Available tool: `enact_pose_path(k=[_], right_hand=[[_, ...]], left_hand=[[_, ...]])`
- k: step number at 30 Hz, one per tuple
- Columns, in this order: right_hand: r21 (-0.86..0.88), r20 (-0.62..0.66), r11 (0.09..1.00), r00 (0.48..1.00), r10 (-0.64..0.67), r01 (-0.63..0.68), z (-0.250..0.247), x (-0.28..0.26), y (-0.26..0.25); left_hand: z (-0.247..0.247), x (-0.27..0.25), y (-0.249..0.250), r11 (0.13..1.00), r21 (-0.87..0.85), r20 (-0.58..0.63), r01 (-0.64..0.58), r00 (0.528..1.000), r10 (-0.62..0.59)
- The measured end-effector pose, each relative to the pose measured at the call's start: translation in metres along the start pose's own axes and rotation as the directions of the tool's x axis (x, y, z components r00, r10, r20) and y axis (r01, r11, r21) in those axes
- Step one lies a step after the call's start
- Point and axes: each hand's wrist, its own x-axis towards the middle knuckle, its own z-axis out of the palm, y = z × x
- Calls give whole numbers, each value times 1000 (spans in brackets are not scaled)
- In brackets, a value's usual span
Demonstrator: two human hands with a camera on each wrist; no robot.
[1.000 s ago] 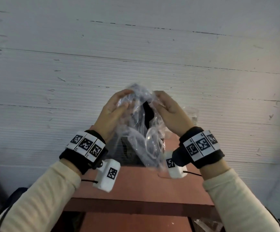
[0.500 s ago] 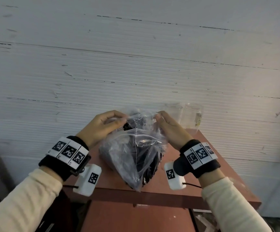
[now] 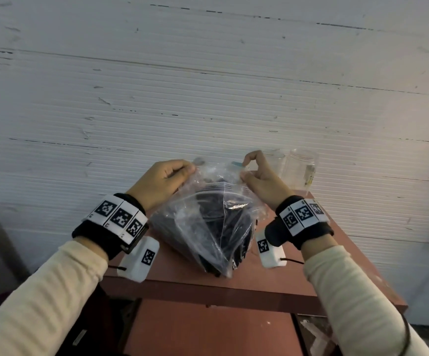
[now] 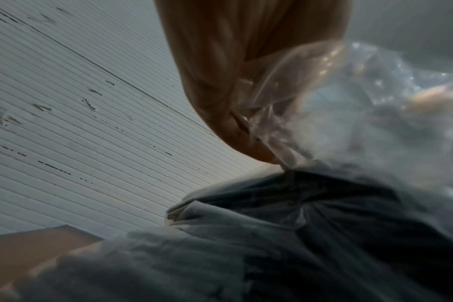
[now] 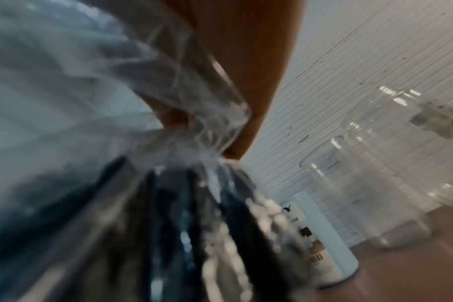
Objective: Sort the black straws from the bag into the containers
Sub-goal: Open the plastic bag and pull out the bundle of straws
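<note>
Right wrist view, lower right of the frame: a pale cylindrical bottle [image 5: 326, 241] stands on the reddish table [image 5: 406, 271], and its label shows the letters "ZER" above a barcode; the rest of the print is too blurred to read. Up and to the right of it stand two clear containers [image 5: 370, 183], one bearing a sticker I cannot read. In the head view, at frame centre, my left hand [image 3: 164, 185] has its fingers curled, pinching the left top corner of the clear plastic bag [image 3: 209, 228], and my right hand [image 3: 262, 177] pinches the right top corner between thumb and forefinger, the other fingers bent. The bag rests on the table between my wrists, with the black straws [image 3: 223, 227] a dark bundle inside it. The containers sit at the table's far right corner, just beyond my right hand. My wrists wear black bands with square black-and-white code tags [image 3: 121, 218]. A white ribbed wall [image 3: 208, 86] fills the upper frame.
</note>
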Motion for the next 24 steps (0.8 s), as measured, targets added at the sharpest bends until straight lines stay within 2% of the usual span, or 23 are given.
enact_pose_path(k=[4, 9, 14, 17, 19, 21, 22, 24], right_hand=[[-122, -24, 992, 999, -40, 37, 4, -1, 14], [-168, 30, 985, 998, 46, -40, -9, -22, 21], [-215, -141, 976, 990, 13, -43, -24, -58, 10], [-262, -67, 963, 997, 49, -65, -26, -74, 12], [-352, 29, 927, 989, 148, -128, -21, -79, 15], [-412, 148, 879, 934, 325, -240, -15, -82, 12], [-412, 204, 857, 886, 417, -309, -11, -84, 11], [-360, 280, 829, 798, 533, -428, -3, -89, 6]], left_hand=[[8, 8, -14, 998, 22, 35, 65, 997, -65], [20, 13, -26, 985, 89, 69, 145, 986, -152], [32, 9, -13, 973, -29, 32, 230, 973, -229], [32, -1, -3, 971, -1, 71, 239, 969, -239], [31, -8, -2, 958, -28, 127, 285, 952, -280], [29, -16, -3, 957, -27, 169, 288, 945, -279], [28, -20, -3, 962, -21, 148, 272, 952, -266], [25, -27, -6, 964, -2, 32, 267, 963, -267]])
